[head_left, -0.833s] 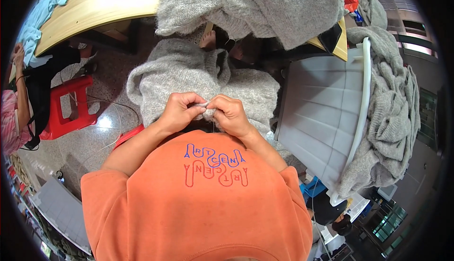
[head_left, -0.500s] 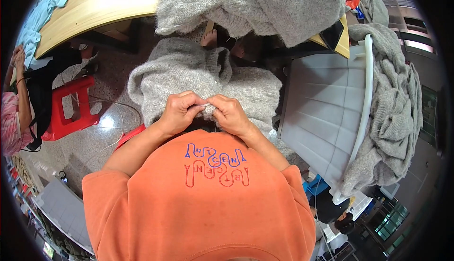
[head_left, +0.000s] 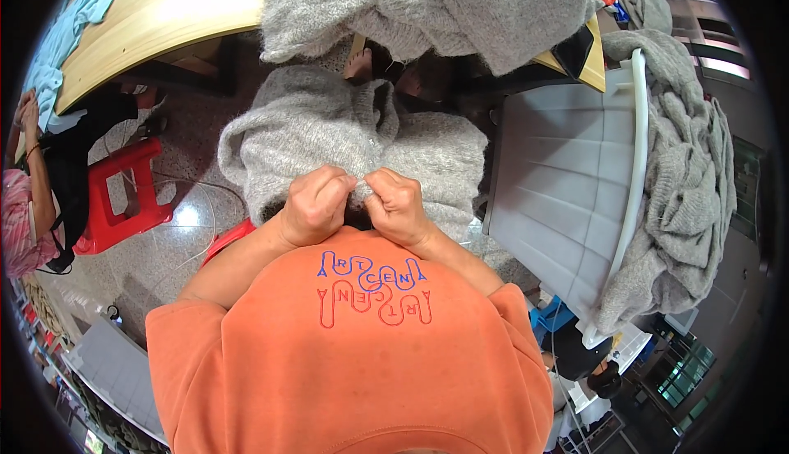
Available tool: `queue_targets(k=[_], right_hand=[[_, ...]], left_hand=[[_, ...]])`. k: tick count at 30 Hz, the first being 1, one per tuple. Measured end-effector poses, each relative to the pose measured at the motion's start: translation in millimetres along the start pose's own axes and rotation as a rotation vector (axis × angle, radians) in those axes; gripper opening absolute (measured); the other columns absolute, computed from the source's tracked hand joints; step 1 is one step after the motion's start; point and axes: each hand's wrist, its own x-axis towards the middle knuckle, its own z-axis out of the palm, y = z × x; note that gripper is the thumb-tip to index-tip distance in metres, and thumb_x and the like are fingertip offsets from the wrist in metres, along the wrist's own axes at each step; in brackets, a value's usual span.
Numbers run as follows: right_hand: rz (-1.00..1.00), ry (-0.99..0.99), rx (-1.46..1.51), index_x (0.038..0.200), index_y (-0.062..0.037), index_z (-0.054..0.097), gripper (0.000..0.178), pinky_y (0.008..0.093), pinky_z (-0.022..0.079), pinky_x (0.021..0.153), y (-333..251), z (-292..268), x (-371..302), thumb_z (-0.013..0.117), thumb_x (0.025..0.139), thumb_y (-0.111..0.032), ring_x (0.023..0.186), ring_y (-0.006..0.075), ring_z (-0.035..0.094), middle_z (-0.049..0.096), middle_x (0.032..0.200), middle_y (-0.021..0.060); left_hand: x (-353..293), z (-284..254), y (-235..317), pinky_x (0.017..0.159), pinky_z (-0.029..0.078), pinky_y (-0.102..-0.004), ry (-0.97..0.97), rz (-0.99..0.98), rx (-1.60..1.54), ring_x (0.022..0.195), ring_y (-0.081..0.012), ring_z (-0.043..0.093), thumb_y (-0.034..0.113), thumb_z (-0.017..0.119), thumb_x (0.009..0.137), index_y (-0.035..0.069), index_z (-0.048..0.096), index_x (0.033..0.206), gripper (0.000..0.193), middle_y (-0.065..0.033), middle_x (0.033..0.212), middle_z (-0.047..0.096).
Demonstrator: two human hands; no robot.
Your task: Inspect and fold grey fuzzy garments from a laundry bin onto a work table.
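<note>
A grey fuzzy knitted garment (head_left: 320,129) lies bunched across my lap, its folds spreading out to both sides. Over its near edge, close to my orange top (head_left: 353,372), my two hands almost meet. My left hand (head_left: 318,203) is closed with thumb and forefinger pinched. My right hand (head_left: 394,202) is closed too, its fingers curled in and its tip by the left one's. A tiny pale bit shows between the fingertips, too small to name. Behind the hands, part of the garment is hidden.
More grey knitwear (head_left: 427,10) hangs over the wooden table (head_left: 164,10) ahead. At right stands a grey plastic bin (head_left: 567,166) with knitwear (head_left: 686,199) over its rim. A red stool (head_left: 123,195) and a person's arm (head_left: 37,158) are at left; a cable crosses the floor.
Both hands have drawn slightly toward my body, and their fingers have curled tighter. The knit edge seen between them before no longer shows clearly. The garment has hardly moved.
</note>
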Motion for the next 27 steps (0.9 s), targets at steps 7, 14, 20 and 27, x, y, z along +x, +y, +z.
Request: queue_targets(k=[7, 14, 20, 27], right_hand=[[-0.072, 0.057, -0.217, 0.068, -0.0025, 0.049, 0.011, 0.0342, 0.041, 0.046, 5.6, 4.1, 9.9, 0.051, 0.058, 0.002, 0.054, 0.0267, 0.051, 0.049, 0.061, 0.0107], [-0.294, 0.17, -0.301, 0.077, -0.0014, 0.054, 0.022, 0.034, 0.043, 0.051, 6.4, -17.0, 1.2, 0.05, 0.056, 0.006, 0.061, 0.0276, 0.053, 0.053, 0.069, 0.0094], [0.33, -0.556, -0.477, 0.079, -0.0021, 0.057, 0.015, 0.0404, 0.044, 0.06, 56.4, -39.2, -46.8, 0.053, 0.064, -0.001, 0.069, 0.0306, 0.056, 0.057, 0.077, 0.0122], [0.194, -0.136, -0.744, 0.079, -0.0014, 0.058, 0.015, 0.0379, 0.045, 0.061, 81.0, -48.1, -25.5, 0.054, 0.065, -0.004, 0.064, 0.0325, 0.055, 0.059, 0.078, 0.0148]], left_hand=[[-1.4, 6.1, 7.9, 0.046, 0.045, -0.0285, 0.021, 0.035, 0.021, 0.054, -0.0232, 0.055, -0.01, 0.057, 0.061, -0.002, 0.053, 0.074, 0.016, -0.0117, 0.065, 0.054], [-21.4, -17.0, -17.4, 0.048, 0.045, -0.0312, -0.221, -0.056, 0.188, 0.059, -0.0252, 0.055, -0.005, 0.055, 0.054, 0.003, 0.054, 0.083, 0.03, -0.0107, 0.074, 0.054], [-87.2, -65.2, -36.8, 0.045, 0.043, -0.0367, -0.898, -0.087, 0.311, 0.05, -0.0247, 0.051, 0.004, 0.056, 0.061, 0.004, 0.053, 0.075, 0.014, -0.0103, 0.068, 0.049], [-22.6, -42.9, -37.4, 0.073, 0.045, -0.0372, -0.394, -0.409, 0.293, 0.092, -0.034, 0.051, 0.025, 0.075, 0.057, 0.004, 0.049, 0.104, 0.057, -0.0178, 0.107, 0.049]])
